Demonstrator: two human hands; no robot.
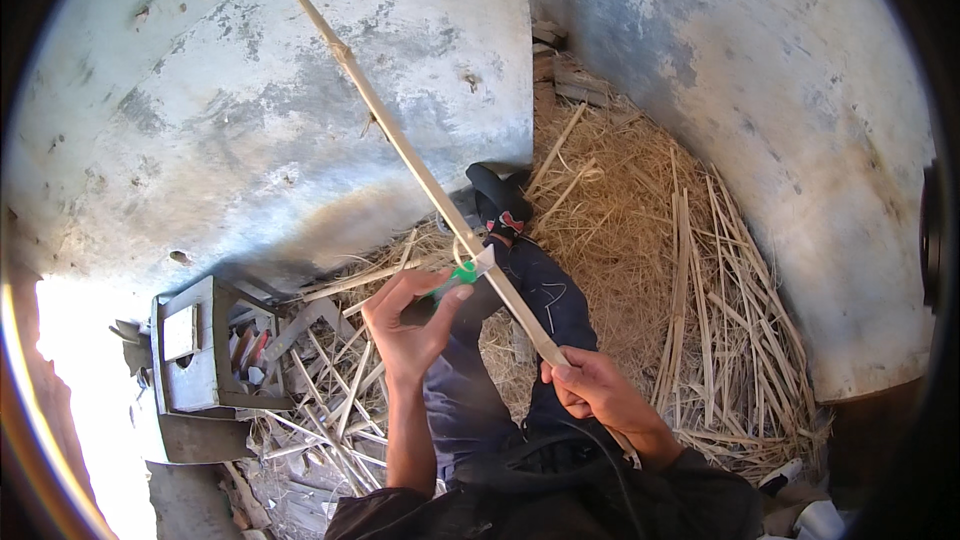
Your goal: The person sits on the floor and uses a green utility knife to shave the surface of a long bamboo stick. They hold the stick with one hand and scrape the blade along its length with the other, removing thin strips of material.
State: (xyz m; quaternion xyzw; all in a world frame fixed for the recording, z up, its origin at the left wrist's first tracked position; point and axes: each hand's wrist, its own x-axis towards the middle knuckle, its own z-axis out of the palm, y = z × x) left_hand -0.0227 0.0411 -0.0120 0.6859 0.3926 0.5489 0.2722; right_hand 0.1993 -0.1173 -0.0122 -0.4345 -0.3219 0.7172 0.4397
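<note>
A long pale wooden strip (408,152) slants from near my lap up to the far left, with knots or rough bumps along its far part. My right hand (600,389) is closed around its near end. My left hand (411,324) pinches a small green-handled tool (463,273) with a short, flat, pale blade. That blade lies against the left side of the strip, about midway along it. A thin curled shaving (457,250) stands out beside the blade. The strip passes over my legs in dark trousers (548,292).
Shavings (620,260) cover the floor ahead. Long split strips (735,340) lie at the right, more (345,385) at the left. A box-like metal stand (205,340) holding odds and ends stands left. Stained pale walls (430,40) rise ahead and at the right.
</note>
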